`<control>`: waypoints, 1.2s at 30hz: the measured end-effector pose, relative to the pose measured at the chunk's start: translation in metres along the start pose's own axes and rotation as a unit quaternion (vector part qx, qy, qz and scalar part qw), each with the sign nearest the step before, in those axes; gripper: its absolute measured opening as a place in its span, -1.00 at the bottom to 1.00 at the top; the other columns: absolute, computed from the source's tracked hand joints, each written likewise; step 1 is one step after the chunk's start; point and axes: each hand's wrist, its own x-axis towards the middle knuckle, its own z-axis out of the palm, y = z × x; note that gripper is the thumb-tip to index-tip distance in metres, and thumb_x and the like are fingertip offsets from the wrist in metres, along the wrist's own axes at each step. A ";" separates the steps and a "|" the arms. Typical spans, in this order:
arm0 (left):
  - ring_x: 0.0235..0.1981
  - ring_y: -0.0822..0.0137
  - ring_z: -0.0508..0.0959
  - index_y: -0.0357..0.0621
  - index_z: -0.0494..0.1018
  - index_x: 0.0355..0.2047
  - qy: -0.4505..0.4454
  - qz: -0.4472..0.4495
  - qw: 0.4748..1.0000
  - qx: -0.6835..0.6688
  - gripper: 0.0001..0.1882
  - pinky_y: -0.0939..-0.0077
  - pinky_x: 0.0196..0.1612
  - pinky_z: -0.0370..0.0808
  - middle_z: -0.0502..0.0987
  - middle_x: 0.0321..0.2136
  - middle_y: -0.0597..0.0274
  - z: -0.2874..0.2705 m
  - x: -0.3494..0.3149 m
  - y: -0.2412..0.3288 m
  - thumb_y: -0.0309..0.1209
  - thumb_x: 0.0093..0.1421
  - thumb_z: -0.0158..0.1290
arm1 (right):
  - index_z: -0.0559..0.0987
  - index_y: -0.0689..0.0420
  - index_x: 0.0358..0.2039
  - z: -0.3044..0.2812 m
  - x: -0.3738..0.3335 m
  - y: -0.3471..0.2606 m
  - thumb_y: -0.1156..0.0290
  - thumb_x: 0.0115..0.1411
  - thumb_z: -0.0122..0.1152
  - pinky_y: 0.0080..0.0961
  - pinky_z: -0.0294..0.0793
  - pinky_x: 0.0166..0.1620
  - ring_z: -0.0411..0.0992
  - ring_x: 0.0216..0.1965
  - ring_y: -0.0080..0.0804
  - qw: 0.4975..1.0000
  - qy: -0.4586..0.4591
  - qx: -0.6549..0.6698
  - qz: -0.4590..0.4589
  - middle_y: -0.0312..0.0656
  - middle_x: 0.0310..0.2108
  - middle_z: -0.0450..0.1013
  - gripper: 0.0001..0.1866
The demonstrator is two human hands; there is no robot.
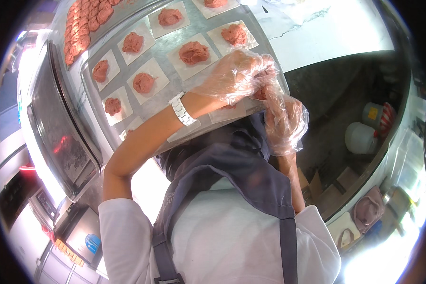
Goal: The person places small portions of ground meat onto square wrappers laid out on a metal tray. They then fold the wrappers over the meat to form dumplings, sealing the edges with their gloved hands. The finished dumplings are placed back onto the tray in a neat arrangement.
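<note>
A metal tray (pixel 142 116) carries several white paper squares, each with a lump of pink minced meat (pixel 194 52) on it. Both my hands wear clear plastic gloves and meet over the tray's near right corner. My left hand (pixel 241 75) is closed, its fingertips pressed together beside the right hand's. Curled fingers show on my right hand (pixel 286 120), just past the tray's edge. Between and below the fingers, a bit of pink meat (pixel 260 94) shows. What the fingertips grip is hidden by the gloves and knuckles.
A scored slab of pink meat (pixel 83 31) lies at the far left, beyond the tray. Another metal tray (pixel 61 123) stands at the left. A white marbled countertop (pixel 326 28) extends at the far right. White jugs (pixel 361 137) sit lower down on the right.
</note>
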 end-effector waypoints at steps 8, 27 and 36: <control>-0.31 0.14 0.62 -0.22 0.47 -0.22 0.013 0.010 1.000 0.022 -0.78 0.44 -0.26 0.50 0.60 -0.36 0.03 0.001 0.000 -0.001 -0.41 0.14 0.15 | 0.51 0.10 -0.12 -0.002 -0.010 0.001 0.46 -0.09 0.44 -0.34 0.45 -0.33 0.46 -0.35 -0.22 0.995 0.047 0.072 0.044 -0.14 -0.26 0.50 -0.53; -0.30 0.18 0.62 -0.25 0.48 -0.22 -0.021 -0.014 1.000 0.013 -0.75 0.45 -0.21 0.51 0.60 -0.34 0.02 -0.001 0.008 -0.002 -0.38 0.14 0.17 | 0.57 0.09 -0.32 0.009 -0.016 0.005 0.55 -0.14 0.43 -0.33 0.48 -0.32 0.51 -0.40 -0.17 0.998 0.059 0.011 0.012 -0.17 -0.39 0.55 -0.68; -0.31 0.17 0.62 -0.24 0.48 -0.24 0.039 0.042 0.998 0.019 -0.80 0.46 -0.22 0.50 0.60 -0.35 0.04 0.007 0.006 -0.013 -0.43 0.15 0.15 | 0.53 0.12 -0.24 0.000 -0.020 0.005 0.61 -0.08 0.36 -0.29 0.49 -0.28 0.51 -0.33 -0.12 0.999 -0.028 0.035 -0.013 -0.13 -0.32 0.54 -0.65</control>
